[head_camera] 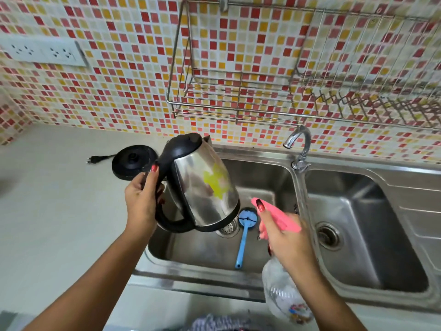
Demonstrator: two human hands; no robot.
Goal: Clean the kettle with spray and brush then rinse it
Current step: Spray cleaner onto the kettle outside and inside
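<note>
My left hand (143, 199) grips the black handle of a steel kettle (205, 185) and holds it tilted over the left sink basin (202, 252). A yellow smear shows on the kettle's side. My right hand (284, 237) holds a clear spray bottle (281, 292) by its pink trigger head (281, 217), nozzle pointed at the kettle from the right, a short gap away. A blue long-handled brush (243, 240) lies in the basin beside the drain, under the kettle.
The kettle's black power base (133, 162) with its cord sits on the grey counter at left. A faucet (299, 149) stands between the two basins; the right basin (358, 235) lies to the right. A wire dish rack (262, 91) hangs on the tiled wall above.
</note>
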